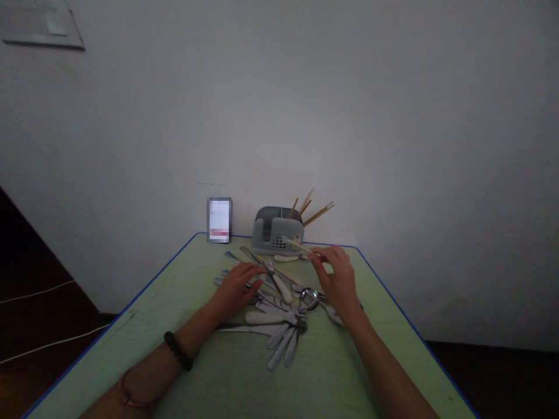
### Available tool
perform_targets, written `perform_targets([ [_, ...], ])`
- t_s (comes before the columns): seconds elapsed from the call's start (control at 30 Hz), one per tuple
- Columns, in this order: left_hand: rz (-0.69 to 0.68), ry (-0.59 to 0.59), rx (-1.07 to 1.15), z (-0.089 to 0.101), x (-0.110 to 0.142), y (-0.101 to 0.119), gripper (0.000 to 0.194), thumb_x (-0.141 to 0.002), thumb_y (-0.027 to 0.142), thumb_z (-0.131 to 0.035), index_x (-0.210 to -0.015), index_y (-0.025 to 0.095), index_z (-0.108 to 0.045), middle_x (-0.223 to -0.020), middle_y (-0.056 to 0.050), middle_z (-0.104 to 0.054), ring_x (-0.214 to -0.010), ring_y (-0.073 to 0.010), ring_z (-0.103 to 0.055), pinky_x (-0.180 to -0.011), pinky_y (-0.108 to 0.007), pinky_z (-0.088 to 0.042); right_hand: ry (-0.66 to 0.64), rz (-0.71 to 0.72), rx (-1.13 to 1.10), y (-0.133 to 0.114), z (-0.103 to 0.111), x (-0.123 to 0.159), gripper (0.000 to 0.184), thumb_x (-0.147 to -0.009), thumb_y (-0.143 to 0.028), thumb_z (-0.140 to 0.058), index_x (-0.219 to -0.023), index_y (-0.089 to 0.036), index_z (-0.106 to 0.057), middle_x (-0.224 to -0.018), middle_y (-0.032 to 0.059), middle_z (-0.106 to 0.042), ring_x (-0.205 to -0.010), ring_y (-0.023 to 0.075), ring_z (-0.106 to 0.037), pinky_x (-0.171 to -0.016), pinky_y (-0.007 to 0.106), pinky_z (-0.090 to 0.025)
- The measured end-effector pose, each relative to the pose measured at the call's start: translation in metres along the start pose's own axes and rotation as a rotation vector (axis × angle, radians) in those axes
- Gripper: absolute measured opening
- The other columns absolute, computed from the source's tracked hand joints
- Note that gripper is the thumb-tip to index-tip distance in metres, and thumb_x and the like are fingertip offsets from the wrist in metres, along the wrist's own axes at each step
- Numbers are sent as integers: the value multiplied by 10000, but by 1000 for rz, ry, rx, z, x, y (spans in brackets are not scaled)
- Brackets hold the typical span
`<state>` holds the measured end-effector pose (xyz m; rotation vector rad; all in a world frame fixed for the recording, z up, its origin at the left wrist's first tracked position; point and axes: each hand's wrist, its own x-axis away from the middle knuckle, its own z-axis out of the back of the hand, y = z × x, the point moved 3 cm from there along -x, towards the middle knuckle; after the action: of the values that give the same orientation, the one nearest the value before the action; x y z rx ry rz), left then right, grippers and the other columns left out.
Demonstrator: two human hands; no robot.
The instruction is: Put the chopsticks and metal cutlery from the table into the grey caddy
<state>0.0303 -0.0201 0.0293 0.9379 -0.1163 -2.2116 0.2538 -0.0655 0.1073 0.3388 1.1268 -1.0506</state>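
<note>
My right hand (336, 276) is closed in a pinch on a pale chopstick (299, 245), which points left across the front of a grey cutlery holder (266, 249). My left hand (238, 288) lies over a pile of cutlery, fingers stretched and thumb apart. Its fingertips are beside a fork (278, 282) with a cream handle. Near my right wrist lies a shiny spoon (309, 298). Lower in the pile are a second cream handle (264, 318) and several metal handles (282, 348) fanned toward me. Part of the pile is hidden under my left hand.
Several chopsticks (318, 214) lean out of the holder's right side. A phone (219, 220) with a lit, blurred screen stands against the wall, left of the holder. The green table (218, 390) has a blue edge. White cables (52, 344) run at the far left.
</note>
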Motion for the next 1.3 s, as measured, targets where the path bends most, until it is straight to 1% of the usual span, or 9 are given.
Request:
perform_targets([
  [0.17, -4, -66, -6, -2, 2, 1, 215, -878, 204, -461, -1010, 192, -630, -1042, -70, -626, -997, -199, -552, -907, -370, -444, 93, -142, -127, -11, 11, -47, 170, -858, -339, -537, -800, -186, -585, -703, -4, -616, -642, 125, -562, -654, 255, -449],
  [0.27, -19, -95, 0, -3, 3, 1, 210, -870, 180, -464, -993, 188, -633, -1038, -71, -622, -990, -200, -549, -895, -367, -442, 126, -138, -182, -17, 5, -69, 190, -876, -346, -500, -859, -183, -594, -769, 16, -665, -685, 134, -614, -694, 263, -468],
  [0.37, -26, -105, 4, -3, 3, 0, 203, -865, 162, -463, -971, 180, -635, -1023, -73, -623, -975, -200, -548, -885, -367, -440, 141, -125, -100, -16, -7, -83, 230, -888, -357, -464, -875, -176, -604, -785, 37, -677, -694, 147, -620, -691, 269, -464],
  [0.5, -26, -99, 3, -3, 3, -1, 201, -855, 148, -467, -959, 186, -635, -1011, -68, -623, -966, -200, -547, -877, -366, -438, 26, -164, 112, -6, -31, -95, 274, -896, -353, -423, -849, -170, -621, -784, 66, -687, -686, 173, -614, -664, 279, -444],
  [0.63, -19, -100, -3, -5, 4, -5, 205, -848, 152, -475, -968, 203, -633, -1021, -59, -620, -976, -199, -546, -884, -365, -434, -222, -275, 219, 4, -55, -103, 251, -874, -267, -435, -949, -163, -650, -860, 89, -712, -766, 201, -643, -710, 294, -452],
  [0.7, -9, -109, -5, -5, 4, -7, 208, -848, 153, -472, -967, 208, -634, -1024, -55, -620, -978, -195, -548, -891, -360, -433, -335, -302, 190, 6, -62, -97, 294, -859, -213, -437, -1073, -146, -628, -937, 101, -714, -845, 210, -649, -769, 304, -458],
  [0.8, 20, -132, -14, -4, 4, -10, 211, -858, 162, -460, -967, 202, -635, -1026, -61, -623, -987, -196, -550, -900, -360, -431, -420, -292, 110, 7, -65, -70, 370, -871, -202, -415, -1202, -132, -563, -1026, 107, -698, -907, 202, -645, -835, 316, -459],
  [1.07, 63, -240, -90, -9, 9, -13, 349, -899, 314, -458, -1216, 195, -542, -1258, -95, -561, -1167, -226, -482, -1004, -424, -373, -612, -259, 79, 17, -62, 26, 323, -888, -251, -430, -1118, -134, -624, -1130, 116, -650, -1079, 202, -572, -949, 332, -418],
  [1.3, 96, -325, -184, -17, 14, -17, 433, -922, 402, -404, -1301, 206, -478, -1376, -94, -477, -1285, -239, -394, -1058, -456, -301, -770, -140, 177, 8, -74, 57, 349, -895, -266, -432, -1187, -146, -582, -1238, 98, -594, -1131, 226, -519, -989, 354, -373],
])
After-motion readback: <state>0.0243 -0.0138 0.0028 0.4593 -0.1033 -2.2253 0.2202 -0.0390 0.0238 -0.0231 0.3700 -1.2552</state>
